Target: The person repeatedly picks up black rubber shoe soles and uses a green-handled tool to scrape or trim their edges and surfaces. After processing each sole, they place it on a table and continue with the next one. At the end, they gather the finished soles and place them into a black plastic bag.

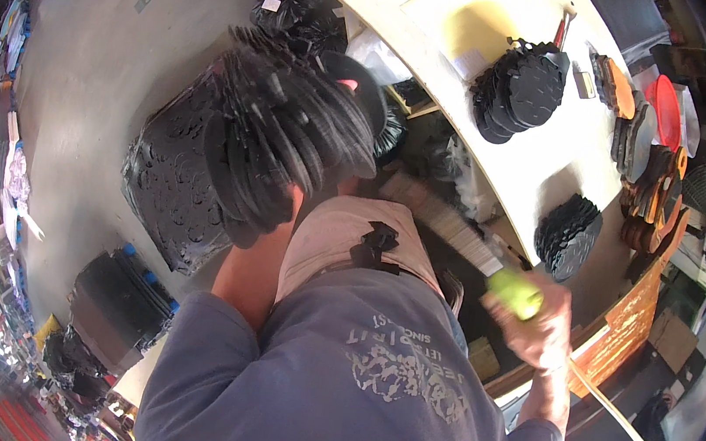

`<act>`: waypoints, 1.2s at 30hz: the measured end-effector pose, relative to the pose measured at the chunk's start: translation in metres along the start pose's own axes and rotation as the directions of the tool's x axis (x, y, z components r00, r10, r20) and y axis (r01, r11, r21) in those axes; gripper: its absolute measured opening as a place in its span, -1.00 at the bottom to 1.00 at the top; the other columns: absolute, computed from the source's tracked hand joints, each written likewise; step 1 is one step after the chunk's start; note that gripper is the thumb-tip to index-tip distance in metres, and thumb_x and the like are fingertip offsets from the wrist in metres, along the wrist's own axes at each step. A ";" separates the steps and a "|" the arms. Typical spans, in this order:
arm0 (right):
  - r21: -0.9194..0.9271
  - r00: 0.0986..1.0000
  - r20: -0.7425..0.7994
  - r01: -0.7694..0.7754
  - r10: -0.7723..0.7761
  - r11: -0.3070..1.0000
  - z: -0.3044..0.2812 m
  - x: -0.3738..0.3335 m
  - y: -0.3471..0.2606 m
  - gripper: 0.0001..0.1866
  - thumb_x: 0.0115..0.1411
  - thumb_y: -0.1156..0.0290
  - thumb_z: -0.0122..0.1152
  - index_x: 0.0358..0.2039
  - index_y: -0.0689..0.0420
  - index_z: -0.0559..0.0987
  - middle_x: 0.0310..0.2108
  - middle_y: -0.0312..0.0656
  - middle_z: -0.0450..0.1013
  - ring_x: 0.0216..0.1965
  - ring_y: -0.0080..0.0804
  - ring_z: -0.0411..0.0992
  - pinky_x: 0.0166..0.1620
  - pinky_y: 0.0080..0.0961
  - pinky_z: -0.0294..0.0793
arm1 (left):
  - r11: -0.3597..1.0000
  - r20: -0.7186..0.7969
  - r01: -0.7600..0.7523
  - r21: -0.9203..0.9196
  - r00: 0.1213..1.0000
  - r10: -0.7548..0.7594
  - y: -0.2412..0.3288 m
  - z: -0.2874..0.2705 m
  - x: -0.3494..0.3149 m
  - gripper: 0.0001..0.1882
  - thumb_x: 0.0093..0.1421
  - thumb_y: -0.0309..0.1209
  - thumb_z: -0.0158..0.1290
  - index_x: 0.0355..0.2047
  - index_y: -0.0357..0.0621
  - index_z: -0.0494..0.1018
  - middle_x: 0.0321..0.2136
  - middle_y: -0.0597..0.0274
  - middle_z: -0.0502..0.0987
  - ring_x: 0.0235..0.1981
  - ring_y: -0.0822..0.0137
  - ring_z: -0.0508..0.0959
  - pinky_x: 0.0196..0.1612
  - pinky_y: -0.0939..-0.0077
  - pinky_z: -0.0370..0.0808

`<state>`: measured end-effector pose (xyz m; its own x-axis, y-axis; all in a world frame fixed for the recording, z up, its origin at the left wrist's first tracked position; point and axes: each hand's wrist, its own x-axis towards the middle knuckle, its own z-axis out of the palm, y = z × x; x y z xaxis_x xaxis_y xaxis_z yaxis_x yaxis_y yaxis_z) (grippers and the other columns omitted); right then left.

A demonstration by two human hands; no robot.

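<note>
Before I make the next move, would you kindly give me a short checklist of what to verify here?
1. Left hand supporting the fanned black stack: ok, though the stack hides most of the hand.
2. Right hand closed around the green handle: ok.
3. Tool's far end clear of the stack: cannot tell; it is blurred and the depth is unclear.
4. Stack's edges squared up: not ok; the pieces spread in a fan.
5. Two black piles on the pale table apart from both hands: ok.
</note>
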<state>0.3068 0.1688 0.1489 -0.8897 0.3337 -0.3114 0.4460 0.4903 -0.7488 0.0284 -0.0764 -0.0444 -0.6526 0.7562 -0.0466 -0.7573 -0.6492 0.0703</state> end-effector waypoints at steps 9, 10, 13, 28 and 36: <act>0.049 0.999 0.016 -0.040 0.040 0.998 -0.003 -0.007 0.007 -0.77 0.09 0.39 0.55 -0.28 0.19 0.69 -0.48 -0.19 0.60 -0.50 -0.39 0.53 -0.37 -0.42 0.50 | 0.998 -0.028 0.026 0.060 0.999 -0.025 -0.003 0.000 -0.004 -0.25 0.08 -0.19 0.24 0.25 -0.27 0.38 0.13 -0.08 0.53 0.08 -0.05 0.59 0.14 0.02 0.55; 0.028 0.990 0.101 0.096 -0.098 0.995 -0.004 -0.007 0.008 -0.77 0.08 0.37 0.57 -0.35 0.19 0.68 -0.49 -0.22 0.59 -0.50 -0.45 0.53 -0.38 -0.44 0.49 | 0.997 -0.028 0.038 0.064 0.999 -0.037 -0.004 0.000 -0.007 -0.25 0.07 -0.20 0.25 0.25 -0.28 0.38 0.13 -0.08 0.53 0.08 -0.05 0.59 0.14 0.02 0.55; 0.129 0.998 -0.010 -0.054 0.056 0.990 -0.008 -0.008 0.010 -0.78 0.05 0.39 0.58 -0.38 0.18 0.68 -0.49 -0.18 0.59 -0.49 -0.27 0.55 -0.34 -0.40 0.52 | 0.995 -0.040 0.066 0.078 0.997 -0.063 -0.005 0.002 -0.016 -0.24 0.05 -0.22 0.27 0.24 -0.29 0.38 0.13 -0.09 0.54 0.08 -0.04 0.59 0.15 0.03 0.54; 0.073 0.953 0.280 0.096 -0.113 0.993 -0.039 -0.006 0.020 -0.78 0.09 0.43 0.56 -0.31 0.23 0.68 -0.49 -0.23 0.59 -0.49 -0.53 0.51 -0.39 -0.51 0.44 | 0.949 -0.080 0.183 0.256 0.983 -0.168 0.019 -0.019 -0.016 -0.19 -0.07 -0.35 0.36 0.23 -0.36 0.39 0.11 -0.10 0.56 0.08 -0.03 0.60 0.20 0.08 0.50; 0.119 0.953 0.149 -0.281 0.263 0.952 -0.055 -0.008 0.016 -0.72 0.11 0.46 0.54 -0.16 0.24 0.71 -0.39 -0.18 0.65 -0.45 -0.50 0.55 -0.34 -0.51 0.52 | 0.846 -0.176 0.424 0.324 0.905 -0.386 0.013 -0.012 -0.070 -0.16 -0.13 -0.42 0.40 0.22 -0.39 0.40 0.10 -0.10 0.56 0.08 -0.02 0.60 0.23 0.11 0.48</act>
<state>0.3263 0.2186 0.1712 -0.7455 0.3271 -0.5807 0.6631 0.2770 -0.6954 0.0638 -0.1386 -0.0521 -0.3024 0.9213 -0.2444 -0.9097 -0.2024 0.3627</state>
